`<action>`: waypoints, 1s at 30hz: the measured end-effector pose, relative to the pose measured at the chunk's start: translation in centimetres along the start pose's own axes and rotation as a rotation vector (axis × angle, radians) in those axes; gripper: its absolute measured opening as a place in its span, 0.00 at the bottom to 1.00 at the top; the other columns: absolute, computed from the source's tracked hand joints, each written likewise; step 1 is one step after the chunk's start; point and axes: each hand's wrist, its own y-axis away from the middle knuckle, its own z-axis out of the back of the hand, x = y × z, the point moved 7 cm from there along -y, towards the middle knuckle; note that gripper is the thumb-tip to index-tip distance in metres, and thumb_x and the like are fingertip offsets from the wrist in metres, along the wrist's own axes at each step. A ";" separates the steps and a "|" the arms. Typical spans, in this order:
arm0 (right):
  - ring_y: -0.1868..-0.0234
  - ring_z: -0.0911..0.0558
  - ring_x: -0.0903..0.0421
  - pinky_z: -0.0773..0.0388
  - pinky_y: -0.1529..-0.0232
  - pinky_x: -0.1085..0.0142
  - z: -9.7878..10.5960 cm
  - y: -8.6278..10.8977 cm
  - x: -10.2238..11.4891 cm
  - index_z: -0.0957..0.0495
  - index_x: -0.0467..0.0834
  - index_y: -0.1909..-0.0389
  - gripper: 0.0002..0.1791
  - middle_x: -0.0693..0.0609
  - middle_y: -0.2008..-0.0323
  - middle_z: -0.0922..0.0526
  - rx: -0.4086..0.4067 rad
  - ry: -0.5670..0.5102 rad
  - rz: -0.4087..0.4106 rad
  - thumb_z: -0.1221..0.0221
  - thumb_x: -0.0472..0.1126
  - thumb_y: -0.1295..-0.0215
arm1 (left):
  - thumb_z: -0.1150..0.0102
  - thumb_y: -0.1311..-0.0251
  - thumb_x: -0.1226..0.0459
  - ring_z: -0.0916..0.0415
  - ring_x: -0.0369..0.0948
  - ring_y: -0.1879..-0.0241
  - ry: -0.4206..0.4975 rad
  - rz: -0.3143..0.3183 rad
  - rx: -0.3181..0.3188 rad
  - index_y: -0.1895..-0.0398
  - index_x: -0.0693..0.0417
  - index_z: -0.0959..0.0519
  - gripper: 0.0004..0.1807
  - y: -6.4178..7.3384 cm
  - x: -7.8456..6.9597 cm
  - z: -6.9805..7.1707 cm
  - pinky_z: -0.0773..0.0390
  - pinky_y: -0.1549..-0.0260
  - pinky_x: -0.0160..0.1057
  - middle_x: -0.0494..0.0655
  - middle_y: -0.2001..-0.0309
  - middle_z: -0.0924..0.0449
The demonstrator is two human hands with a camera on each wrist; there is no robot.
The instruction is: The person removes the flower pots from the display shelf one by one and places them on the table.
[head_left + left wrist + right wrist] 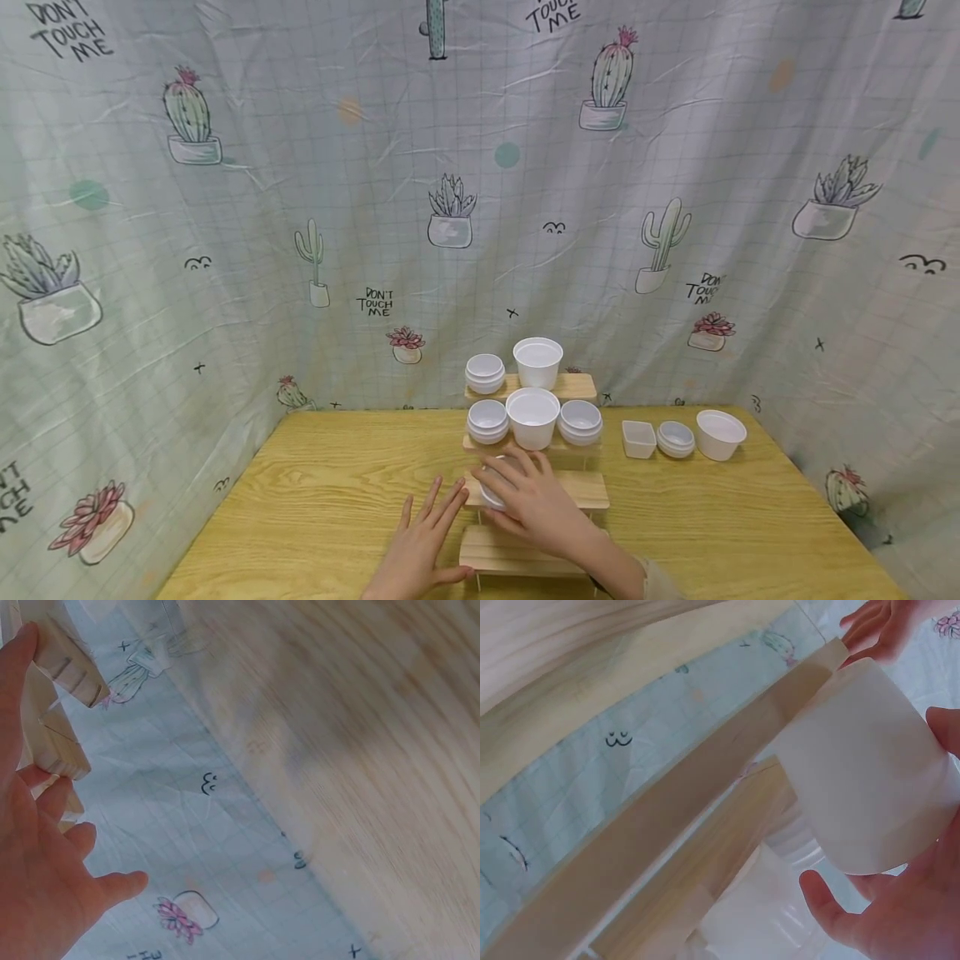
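A stepped wooden rack (588,490) stands on the table, with thin legs under its boards. My right hand (536,504) grips a white plastic cup (870,772) over the second board from the front. In the head view its fingers hide much of the cup; in the right wrist view thumb and fingers lie round its side. My left hand (422,546) has its fingers spread at the rack's left end. One fingertip touches a board end (71,667) in the left wrist view. Bowls and deeper cups, such as the white cup (533,421), occupy the two back boards.
On the table right of the rack stand a square white dish (638,440), a small ribbed bowl (676,440) and a round white tub (720,435). A cactus-print curtain (480,275) hangs behind and on both sides of the wood-grain table (337,483).
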 end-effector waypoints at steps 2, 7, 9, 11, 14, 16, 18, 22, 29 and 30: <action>0.44 0.31 0.52 0.33 0.50 0.54 0.0 0.2 -0.1 0.32 0.55 0.43 0.27 0.56 0.44 0.27 -0.005 0.006 0.002 0.45 0.57 0.44 | 0.48 0.61 0.32 0.52 0.53 0.33 -0.009 0.000 -0.002 0.31 0.45 0.50 0.53 0.0 0.0 0.0 0.40 0.49 0.68 0.42 0.31 0.49; 0.45 0.31 0.49 0.32 0.51 0.53 0.1 0.8 -0.5 0.31 0.54 0.43 0.28 0.55 0.43 0.29 -0.016 -0.009 -0.011 0.42 0.55 0.46 | 0.52 0.60 0.30 0.52 0.54 0.33 -0.038 -0.012 -0.018 0.32 0.48 0.49 0.53 -0.1 -0.2 0.1 0.40 0.48 0.67 0.42 0.30 0.53; 0.46 0.31 0.48 0.31 0.52 0.53 0.2 1.0 -0.6 0.31 0.54 0.44 0.28 0.55 0.43 0.29 -0.024 -0.006 -0.015 0.40 0.54 0.48 | 0.53 0.59 0.30 0.52 0.54 0.33 -0.041 -0.019 -0.024 0.32 0.48 0.49 0.53 -0.1 -0.3 0.1 0.39 0.49 0.67 0.42 0.30 0.53; 0.47 0.30 0.48 0.31 0.53 0.52 0.4 1.3 -0.8 0.30 0.54 0.44 0.28 0.55 0.43 0.29 -0.035 -0.001 -0.019 0.40 0.54 0.48 | 0.53 0.60 0.30 0.51 0.54 0.33 -0.041 -0.027 -0.037 0.32 0.49 0.49 0.53 -0.1 -0.3 0.1 0.39 0.49 0.67 0.44 0.30 0.52; 0.48 0.29 0.47 0.31 0.54 0.52 0.7 1.6 -1.0 0.31 0.54 0.44 0.28 0.54 0.43 0.29 -0.034 0.001 -0.029 0.40 0.53 0.48 | 0.52 0.60 0.31 0.50 0.55 0.34 -0.042 -0.033 -0.050 0.31 0.48 0.50 0.53 -0.1 -0.4 0.2 0.39 0.49 0.68 0.45 0.30 0.50; 0.49 0.29 0.48 0.31 0.54 0.51 0.8 1.9 -1.2 0.31 0.55 0.44 0.28 0.53 0.43 0.29 -0.024 0.005 -0.041 0.41 0.54 0.47 | 0.51 0.61 0.31 0.50 0.55 0.34 -0.040 -0.034 -0.055 0.31 0.47 0.50 0.54 -0.1 -0.5 0.2 0.39 0.50 0.68 0.45 0.31 0.49; 0.50 0.29 0.48 0.31 0.55 0.51 0.9 2.2 -1.5 0.31 0.56 0.43 0.27 0.53 0.42 0.29 -0.013 0.006 -0.056 0.42 0.54 0.46 | 0.50 0.61 0.32 0.50 0.55 0.34 -0.037 -0.031 -0.053 0.31 0.46 0.50 0.54 -0.1 -0.5 0.3 0.39 0.50 0.69 0.45 0.31 0.49; 0.52 0.28 0.50 0.31 0.56 0.53 1.3 2.7 -1.9 0.31 0.57 0.44 0.26 0.53 0.43 0.29 -0.011 0.004 -0.081 0.45 0.57 0.44 | 0.48 0.62 0.32 0.51 0.56 0.34 -0.023 -0.022 -0.044 0.31 0.45 0.51 0.54 -0.2 -0.4 0.2 0.40 0.50 0.69 0.44 0.30 0.50; 0.56 0.30 0.53 0.33 0.60 0.56 2.1 3.6 -2.6 0.30 0.59 0.45 0.25 0.51 0.45 0.27 -0.058 0.043 -0.074 0.61 0.64 0.37 | 0.47 0.63 0.33 0.50 0.56 0.34 -0.026 -0.015 -0.043 0.31 0.44 0.51 0.54 -0.2 -0.4 0.2 0.41 0.49 0.69 0.42 0.30 0.52; 0.56 0.30 0.53 0.33 0.60 0.56 2.2 3.7 -2.7 0.30 0.59 0.45 0.26 0.51 0.46 0.27 -0.068 0.043 -0.069 0.63 0.65 0.37 | 0.46 0.63 0.33 0.50 0.56 0.34 -0.028 -0.015 -0.045 0.31 0.44 0.51 0.54 -0.2 -0.4 0.1 0.41 0.49 0.69 0.42 0.30 0.52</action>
